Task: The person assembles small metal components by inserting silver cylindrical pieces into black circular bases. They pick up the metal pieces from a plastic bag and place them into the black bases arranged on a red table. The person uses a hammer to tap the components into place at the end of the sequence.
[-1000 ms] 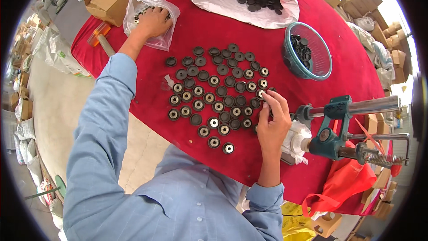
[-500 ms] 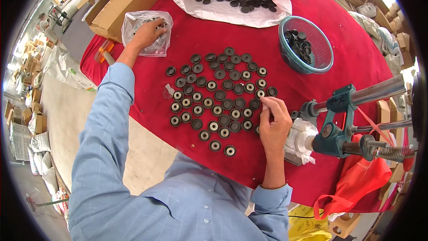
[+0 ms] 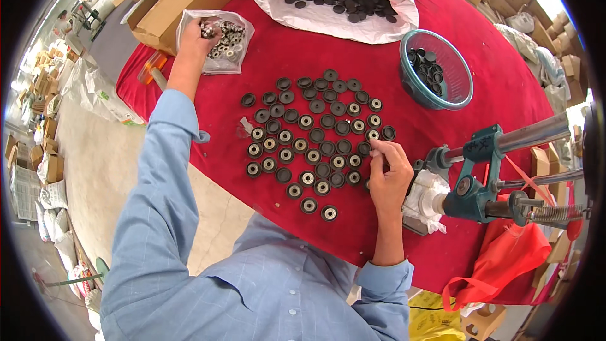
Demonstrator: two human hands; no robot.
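At the upper left, my left hand is in a clear plastic bag, fingers closed round several small metal bearings. More bearings lie loose beside it in the bag. My right hand rests at the right edge of a spread of black round caps on the red cloth. Its thumb and forefinger are pinched just below a cap with a bearing; what they hold, if anything, is hidden. Many caps in the near rows carry a silver bearing ring; most far ones show plain black.
A white sack of black discs lies at the far edge. A teal basket holds more black pieces. On the right stands a green and steel press, near a red bag. An orange-headed hammer and cardboard box are at left.
My left hand has drawn back slightly within the bag, uncovering the loose bearings, with some now between its fingers. My right hand has hardly moved. The view has shifted a little.
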